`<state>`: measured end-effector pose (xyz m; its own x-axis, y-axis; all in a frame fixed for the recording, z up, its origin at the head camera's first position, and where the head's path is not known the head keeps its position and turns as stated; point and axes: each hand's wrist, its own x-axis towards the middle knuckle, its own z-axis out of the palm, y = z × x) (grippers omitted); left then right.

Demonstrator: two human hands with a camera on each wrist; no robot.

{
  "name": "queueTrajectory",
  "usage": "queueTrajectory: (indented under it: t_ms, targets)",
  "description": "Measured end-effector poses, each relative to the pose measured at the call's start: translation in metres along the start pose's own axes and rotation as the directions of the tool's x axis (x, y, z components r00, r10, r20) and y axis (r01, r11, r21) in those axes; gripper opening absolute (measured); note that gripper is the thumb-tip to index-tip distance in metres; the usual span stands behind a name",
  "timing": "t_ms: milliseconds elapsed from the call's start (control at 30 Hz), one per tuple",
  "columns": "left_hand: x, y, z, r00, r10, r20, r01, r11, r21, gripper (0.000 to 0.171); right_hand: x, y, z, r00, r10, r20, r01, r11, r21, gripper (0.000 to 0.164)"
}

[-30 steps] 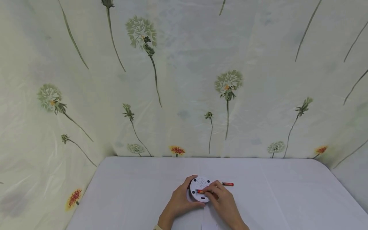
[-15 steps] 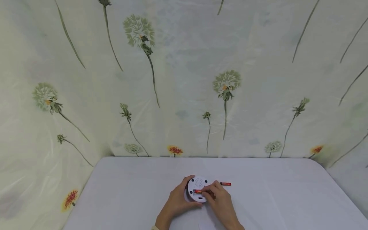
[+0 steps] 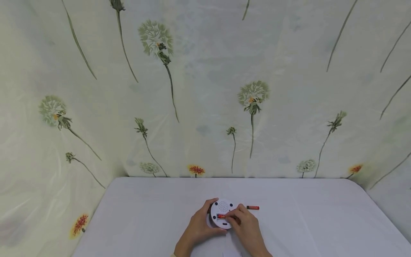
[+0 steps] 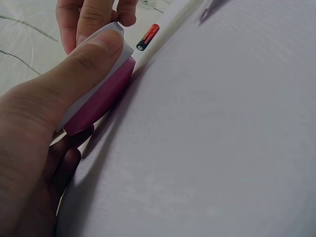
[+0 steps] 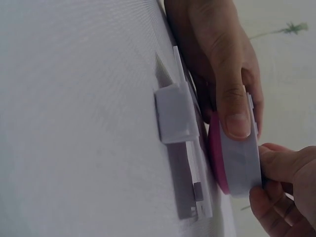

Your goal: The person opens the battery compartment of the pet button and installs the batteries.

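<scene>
A round device (image 3: pixel 223 206), white with a pink other side, has its holed, black-footed face turned up. My left hand (image 3: pixel 199 224) grips it by the rim, thumb on the near edge and fingers round the far side; the left wrist view shows that thumb along the white shell. In the device's battery slot lies a red battery (image 3: pixel 221 216). My right hand (image 3: pixel 247 227) pinches the right end of that battery with thumb and forefinger, which hide part of the slot. A second red battery (image 3: pixel 253 207) with a dark end lies on the table, just beyond the right hand.
On the white-covered table (image 3: pixel 154 210), a white plastic piece (image 5: pixel 177 113) with a thin flat part lies near the device in the right wrist view. A flower-printed curtain (image 3: pixel 205 89) hangs along the table's far edge.
The battery at my right fingertips has moved slightly left and now fills more of the slot. My left hand keeps its grip on the device. The whole head view has shifted a little.
</scene>
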<state>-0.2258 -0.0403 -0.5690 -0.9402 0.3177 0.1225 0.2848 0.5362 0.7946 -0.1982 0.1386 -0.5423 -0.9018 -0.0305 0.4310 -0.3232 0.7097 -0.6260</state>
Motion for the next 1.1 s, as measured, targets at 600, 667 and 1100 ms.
queueTrajectory:
  t_ms: [600, 667, 1100]
  targets:
    - [0.0011, 0.0016, -0.0026, 1.0, 0.016, 0.013, -0.016, 0.999, -0.029, 0.098, 0.0031, -0.0021, -0.0016, 0.999, -0.038, -0.001, 0.038, 0.998, -0.045, 0.021]
    - [0.0012, 0.0018, -0.0026, 1.0, 0.02, 0.016, -0.019, 0.999, -0.032, 0.098, 0.0032, -0.0025, -0.0022, 0.999, -0.044, 0.001, 0.044, 0.998, -0.05, 0.02]
    - [0.0011, -0.0015, 0.0018, 1.0, 0.004, 0.019, -0.003, 0.999, -0.032, 0.097, 0.0021, -0.0008, -0.0035, 0.998, -0.009, 0.067, 0.011, 1.0, -0.024, 0.018]
